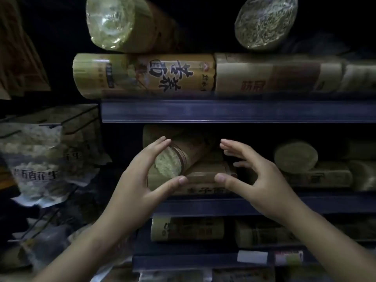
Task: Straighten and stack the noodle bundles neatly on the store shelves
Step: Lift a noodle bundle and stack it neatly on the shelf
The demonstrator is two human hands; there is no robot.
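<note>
Dim store aisle, much unreadable. Tan paper-wrapped noodle cylinder w/ red print [278, 73], top shelf, is motion-blurred; its label can't be read, and its neighbour runs off the right edge. Two clear-wrapped noodle rolls [265, 22] above are cropped by the top edge. Yellow-tan noodle bundle tilted end-out [177, 157] on the mid shelf is partly hidden behind the left hand [142, 178]; rear lost in shadow. Lower-shelf brown-labelled noodle packs [187, 228]: text too dark to tell. Both forearms cut off at the bottom edge.
</note>
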